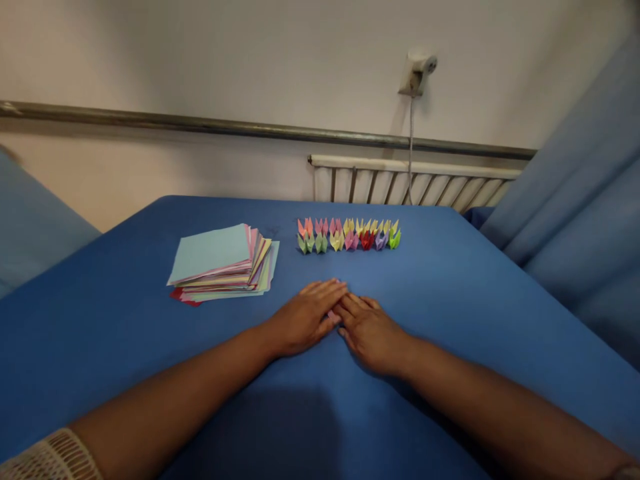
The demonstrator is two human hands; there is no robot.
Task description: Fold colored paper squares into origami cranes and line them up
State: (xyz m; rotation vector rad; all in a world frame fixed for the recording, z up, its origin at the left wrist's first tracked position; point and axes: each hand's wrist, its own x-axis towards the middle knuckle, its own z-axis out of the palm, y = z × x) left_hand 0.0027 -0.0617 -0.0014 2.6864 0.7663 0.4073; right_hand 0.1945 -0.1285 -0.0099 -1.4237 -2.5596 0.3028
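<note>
My left hand (305, 317) and my right hand (373, 330) lie flat, palms down, on the blue table (450, 300), fingertips meeting in the middle. Their fingers are stretched out and press on a small pink piece of paper (333, 313), of which only a sliver shows between them. Behind the hands stand two rows of small folded paper figures (349, 235) in pink, yellow, green, red and purple. To the left of these lies a stack of coloured paper sheets (223, 263) with a pale blue sheet on top.
Beyond the table's far edge run a metal rail (200, 124) along the wall and a white radiator (410, 180). A cable hangs from a wall socket (417, 70). Blue fabric (575, 200) rises at the right side.
</note>
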